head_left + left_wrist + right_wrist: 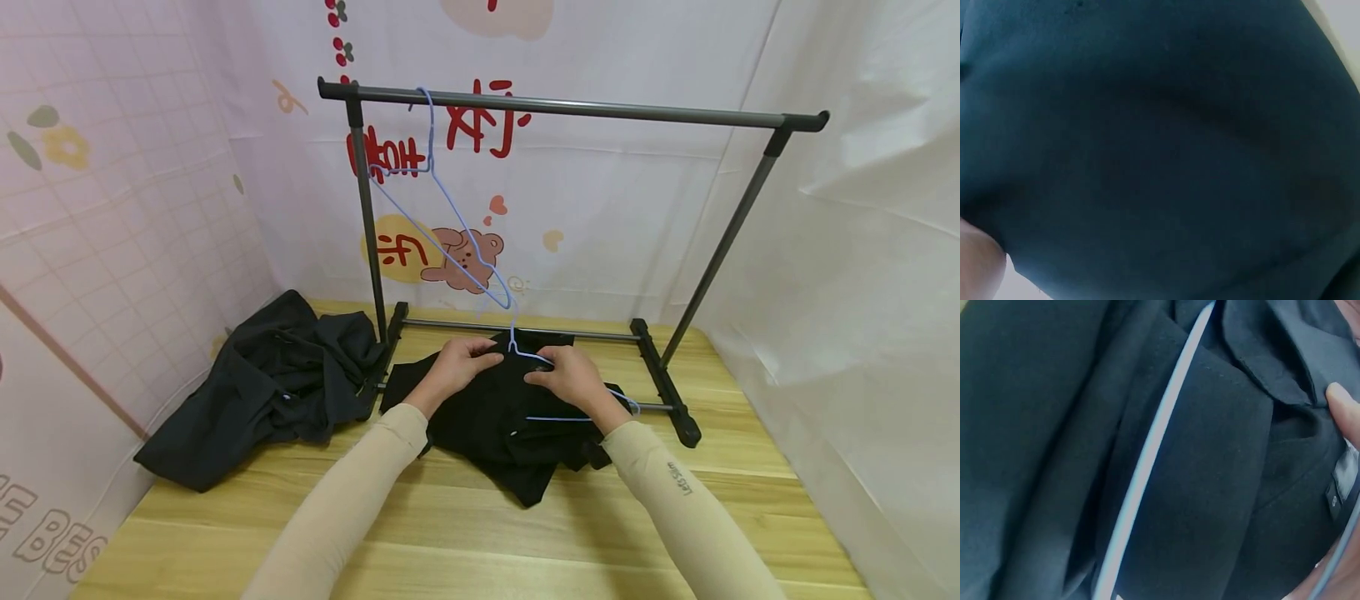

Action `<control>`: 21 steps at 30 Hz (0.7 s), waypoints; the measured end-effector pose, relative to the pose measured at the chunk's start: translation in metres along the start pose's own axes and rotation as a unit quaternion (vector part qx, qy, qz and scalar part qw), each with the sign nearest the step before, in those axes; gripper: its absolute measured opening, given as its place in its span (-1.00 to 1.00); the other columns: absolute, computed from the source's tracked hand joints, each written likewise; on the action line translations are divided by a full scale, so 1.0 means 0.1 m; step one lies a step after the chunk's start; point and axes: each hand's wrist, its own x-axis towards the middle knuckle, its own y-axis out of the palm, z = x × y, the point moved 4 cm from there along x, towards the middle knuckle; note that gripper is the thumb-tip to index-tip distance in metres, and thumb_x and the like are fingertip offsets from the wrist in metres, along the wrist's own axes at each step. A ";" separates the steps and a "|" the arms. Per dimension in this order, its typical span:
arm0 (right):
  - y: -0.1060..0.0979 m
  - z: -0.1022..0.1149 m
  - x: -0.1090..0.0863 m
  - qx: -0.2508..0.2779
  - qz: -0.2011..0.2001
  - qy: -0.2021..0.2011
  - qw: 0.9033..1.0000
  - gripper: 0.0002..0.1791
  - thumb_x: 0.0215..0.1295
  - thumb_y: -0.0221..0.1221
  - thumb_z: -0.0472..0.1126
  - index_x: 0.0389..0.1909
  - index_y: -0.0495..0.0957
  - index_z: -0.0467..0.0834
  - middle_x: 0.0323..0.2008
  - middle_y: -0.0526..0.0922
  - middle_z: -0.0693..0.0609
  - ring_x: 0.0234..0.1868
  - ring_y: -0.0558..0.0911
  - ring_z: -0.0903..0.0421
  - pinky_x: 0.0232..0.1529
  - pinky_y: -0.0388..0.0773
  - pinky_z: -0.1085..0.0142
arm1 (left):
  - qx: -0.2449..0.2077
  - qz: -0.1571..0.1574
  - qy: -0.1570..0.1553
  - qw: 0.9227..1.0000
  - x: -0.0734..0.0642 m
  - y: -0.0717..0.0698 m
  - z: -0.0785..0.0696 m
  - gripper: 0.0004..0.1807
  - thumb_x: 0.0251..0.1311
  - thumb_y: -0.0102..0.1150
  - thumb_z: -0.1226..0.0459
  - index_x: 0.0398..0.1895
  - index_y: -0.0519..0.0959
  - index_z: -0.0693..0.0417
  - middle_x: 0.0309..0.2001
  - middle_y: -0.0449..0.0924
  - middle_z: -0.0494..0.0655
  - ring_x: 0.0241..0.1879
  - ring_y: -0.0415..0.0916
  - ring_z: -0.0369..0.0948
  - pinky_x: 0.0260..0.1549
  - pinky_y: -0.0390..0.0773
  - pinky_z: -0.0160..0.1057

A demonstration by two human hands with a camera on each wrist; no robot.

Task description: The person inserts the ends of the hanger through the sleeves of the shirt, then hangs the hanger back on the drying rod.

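Note:
A black shirt (480,421) lies on the wooden table in front of me. My left hand (457,367) grips its cloth near the collar, left of a blue hanger's hook. On the other side of the hook, my right hand (568,375) pinches the collar cloth against the hanger (558,418). The hanger's right end and lower bar show over the shirt; its left arm is hidden by cloth. In the right wrist view, the thumb (1342,406) presses a fold beside a label (1344,472). Dark cloth fills most of the left wrist view.
A dark rack (600,109) stands behind the shirt, its base bars partly under the cloth. Another blue hanger (431,137) hangs at its left end. A crumpled dark garment (262,392) lies at the left, against the wall sheet.

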 end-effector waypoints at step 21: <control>-0.49 -0.46 -0.12 0.093 -0.047 0.056 0.993 -0.75 0.30 0.34 -0.09 -0.17 0.68 -0.20 -0.38 0.64 0.00 -0.39 0.50 0.06 -0.33 0.42 0.21 | 0.042 0.023 -0.059 0.997 -0.18 -0.59 0.44 -0.57 0.34 0.25 0.20 0.22 0.56 0.19 0.21 0.50 0.14 0.23 0.40 0.09 0.18 0.41 0.07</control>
